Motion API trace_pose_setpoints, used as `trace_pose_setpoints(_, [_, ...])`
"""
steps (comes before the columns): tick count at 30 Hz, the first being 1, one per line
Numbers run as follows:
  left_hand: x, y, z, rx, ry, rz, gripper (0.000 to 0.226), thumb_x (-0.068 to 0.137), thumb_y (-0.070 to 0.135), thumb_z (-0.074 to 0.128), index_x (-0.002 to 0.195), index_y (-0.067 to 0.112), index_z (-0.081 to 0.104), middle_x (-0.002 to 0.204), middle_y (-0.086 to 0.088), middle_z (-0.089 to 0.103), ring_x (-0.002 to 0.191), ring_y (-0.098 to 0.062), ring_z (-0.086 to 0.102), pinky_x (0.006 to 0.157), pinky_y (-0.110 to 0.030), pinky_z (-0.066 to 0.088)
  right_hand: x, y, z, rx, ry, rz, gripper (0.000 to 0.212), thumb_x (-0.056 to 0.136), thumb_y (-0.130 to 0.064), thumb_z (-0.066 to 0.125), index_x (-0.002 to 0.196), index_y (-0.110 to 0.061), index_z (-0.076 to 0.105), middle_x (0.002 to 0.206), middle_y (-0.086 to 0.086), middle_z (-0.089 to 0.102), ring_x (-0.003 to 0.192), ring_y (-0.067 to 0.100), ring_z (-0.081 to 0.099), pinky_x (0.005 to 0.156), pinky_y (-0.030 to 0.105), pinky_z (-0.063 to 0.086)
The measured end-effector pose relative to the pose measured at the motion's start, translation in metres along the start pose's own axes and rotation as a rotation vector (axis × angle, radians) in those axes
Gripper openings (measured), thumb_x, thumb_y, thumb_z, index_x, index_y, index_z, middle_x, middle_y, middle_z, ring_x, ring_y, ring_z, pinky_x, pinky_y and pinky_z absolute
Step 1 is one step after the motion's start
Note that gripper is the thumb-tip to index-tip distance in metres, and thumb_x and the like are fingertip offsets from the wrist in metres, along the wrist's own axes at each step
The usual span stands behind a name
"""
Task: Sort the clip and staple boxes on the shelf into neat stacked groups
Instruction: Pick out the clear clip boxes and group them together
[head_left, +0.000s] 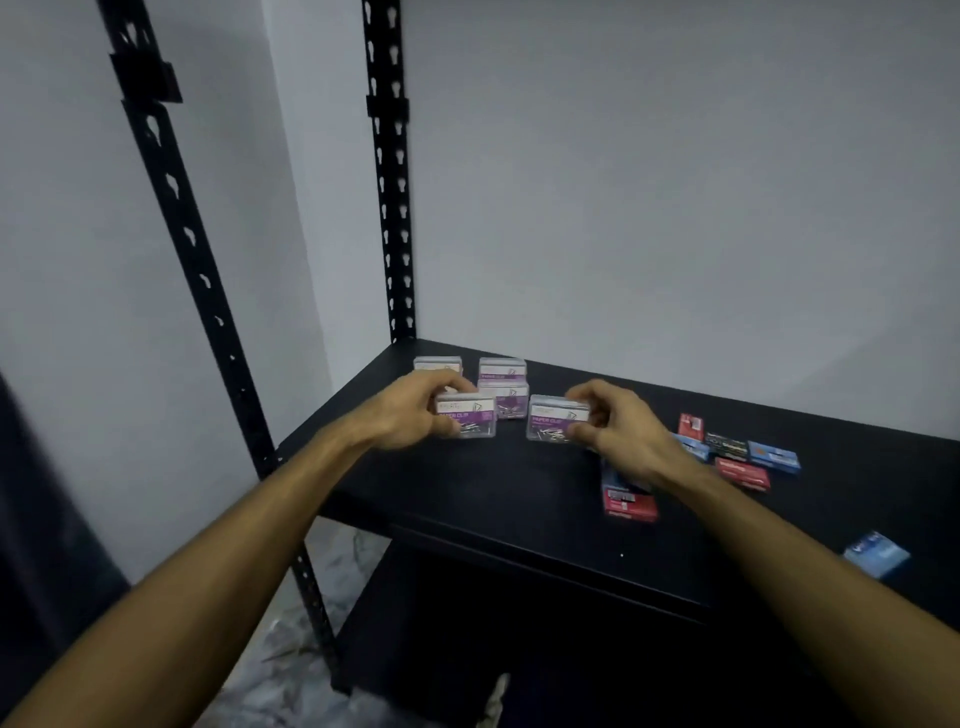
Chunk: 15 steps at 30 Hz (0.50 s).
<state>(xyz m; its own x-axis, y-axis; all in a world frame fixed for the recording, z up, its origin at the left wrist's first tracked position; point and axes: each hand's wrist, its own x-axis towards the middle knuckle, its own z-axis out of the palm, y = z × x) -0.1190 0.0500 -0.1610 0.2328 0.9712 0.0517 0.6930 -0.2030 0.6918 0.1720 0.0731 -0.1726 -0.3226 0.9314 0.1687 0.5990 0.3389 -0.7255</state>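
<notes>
Two clear paper clip boxes in hand over the black shelf (519, 499), front-left area. Left clip box (467, 415): left hand (410, 415) grasps it, fingers curled over the top, thumb underneath on the near side. Right clip box (556, 418): right hand (613, 426) pinches its right end, fingers bent, thumb on the near edge. Each grip is clenched on its box. Cannot tell if either box touches the shelf.

Both forearms reach in from the bottom corners, the two held boxes side by side, a small gap between them.

Behind them: a stack of two clip boxes (503, 387), plus a rear clip box (438, 365) just left of it.

Right of the hands: scattered staple boxes (743, 460), red, blue and black, unstacked. One red box (630, 505) partly under the right wrist. A lone blue box (877, 555) sits near the front edge, well apart.
</notes>
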Motion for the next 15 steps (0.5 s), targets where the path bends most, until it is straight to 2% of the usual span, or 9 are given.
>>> trace_pose_setpoints(3, [-0.011,-0.022,-0.009,-0.03,0.015,-0.042,0.04,0.084,0.009,0.074,0.116,0.028,0.062,0.11,0.007,0.069,0.098,-0.008,0.067,0.092,-0.035,0.056,0.01,-0.014,0.025,0.001,-0.064,-0.026,0.032,0.087,-0.014,0.072,0.114,-0.024,0.06,0.096,-0.006,0.069,0.085,0.008,0.064,0.077,0.022,0.052])
trace_pose_setpoints(7, [-0.018,-0.039,-0.015,-0.043,0.023,-0.069,0.038,0.084,0.009,0.075,0.115,0.027,0.062,0.109,0.008,0.07,0.098,-0.007,0.067,0.094,-0.034,0.054,0.019,-0.022,0.043,-0.038,-0.097,-0.042,0.034,0.087,-0.016,0.073,0.117,-0.024,0.06,0.091,-0.007,0.067,0.082,0.009,0.063,0.078,0.025,0.053])
trace_pose_setpoints(11, [-0.019,-0.046,-0.017,-0.048,0.019,-0.079,0.039,0.083,0.009,0.075,0.115,0.028,0.062,0.111,0.009,0.069,0.1,-0.006,0.067,0.094,-0.031,0.054,0.023,-0.024,0.051,-0.024,-0.126,-0.027,0.034,0.089,-0.015,0.071,0.117,-0.027,0.057,0.09,-0.013,0.064,0.076,-0.005,0.06,0.067,0.008,0.044])
trace_pose_setpoints(13, [-0.019,-0.047,-0.017,-0.047,0.016,-0.074,0.04,0.084,0.009,0.074,0.117,0.028,0.061,0.113,0.009,0.067,0.101,-0.006,0.066,0.092,-0.028,0.054,0.024,-0.024,0.053,-0.018,-0.129,-0.019,0.034,0.089,-0.016,0.071,0.119,-0.026,0.057,0.09,-0.015,0.063,0.076,-0.007,0.06,0.067,0.008,0.043])
trace_pose_setpoints(15, [-0.019,-0.047,-0.017,-0.05,0.014,-0.071,0.041,0.084,0.008,0.074,0.118,0.028,0.061,0.115,0.008,0.067,0.101,-0.006,0.066,0.091,-0.025,0.053,0.025,-0.024,0.055,-0.018,-0.132,-0.013,0.036,0.089,-0.016,0.071,0.121,-0.024,0.057,0.093,-0.014,0.064,0.081,-0.003,0.061,0.071,0.011,0.045])
